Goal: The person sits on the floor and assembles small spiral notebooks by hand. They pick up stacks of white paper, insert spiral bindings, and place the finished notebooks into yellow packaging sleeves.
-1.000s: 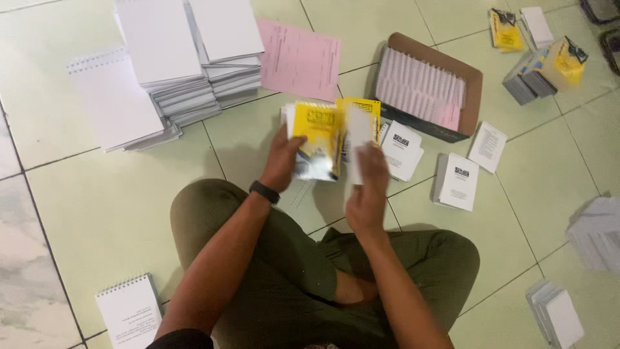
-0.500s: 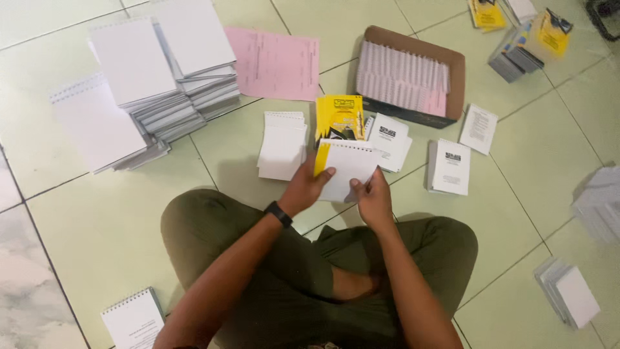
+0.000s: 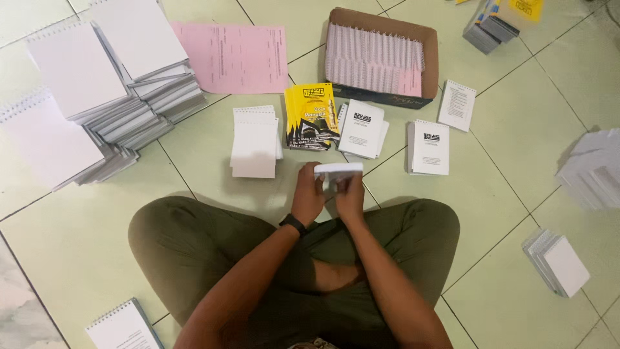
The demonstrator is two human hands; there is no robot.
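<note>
A person sits cross-legged on a pale green tiled floor (image 3: 77,258), seen from above. At the far left edge lie tall stacks of white spiral pads (image 3: 97,97), with a pink sheet (image 3: 236,57) beside them. A lone pad (image 3: 123,326) sits at the bottom left corner. Moving right, a short white stack (image 3: 255,141) lies just ahead of the left knee, then a yellow booklet pile (image 3: 312,116), then two white booklet piles (image 3: 363,128) (image 3: 429,147). Behind them stands a cardboard box (image 3: 429,48) packed with pages. More stacks lie well apart at the right edge (image 3: 594,171) (image 3: 558,262).

In the middle, over the lap, both hands grasp a small white booklet (image 3: 339,170). It is seen edge-on, its long axis running left to right, level. The left hand (image 3: 308,197), a black watch (image 3: 293,224) on its wrist, closes on the left end. The right hand (image 3: 351,194) pinches the right part from below. Nothing blocks the booklet.
</note>
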